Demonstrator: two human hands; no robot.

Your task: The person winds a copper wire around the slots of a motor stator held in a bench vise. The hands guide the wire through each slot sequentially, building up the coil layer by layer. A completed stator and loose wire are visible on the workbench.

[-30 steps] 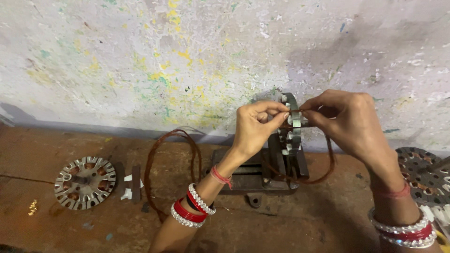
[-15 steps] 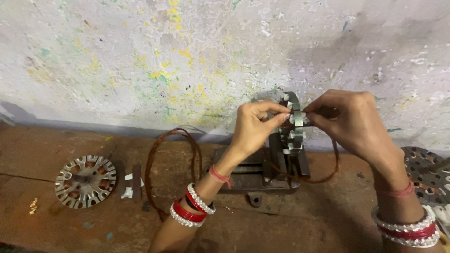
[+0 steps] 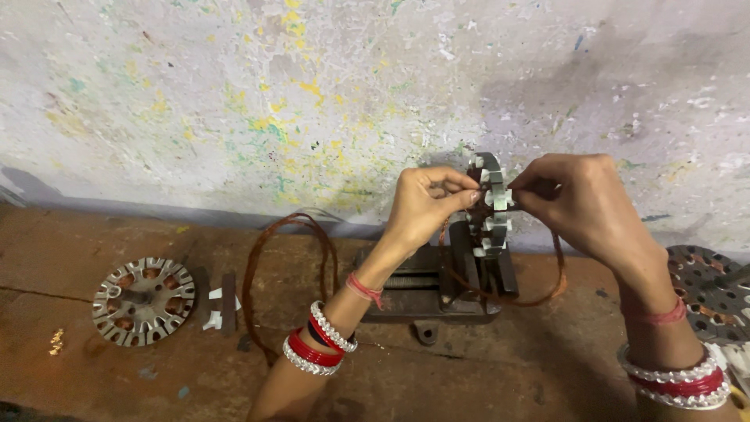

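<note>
Stator core (image 3: 491,205) stood upright in the small dark vise (image 3: 437,285), partly hidden by both hands. Left hand (image 3: 426,207) and right hand (image 3: 582,203) were close together, fingertips pinched at its top slots on copper wire (image 3: 539,297); the pinched part was too small to make out. One copper coil (image 3: 289,266) lay left of the vise, one flat stator (image 3: 144,301) further left, another, cut off (image 3: 707,285), at right
</note>
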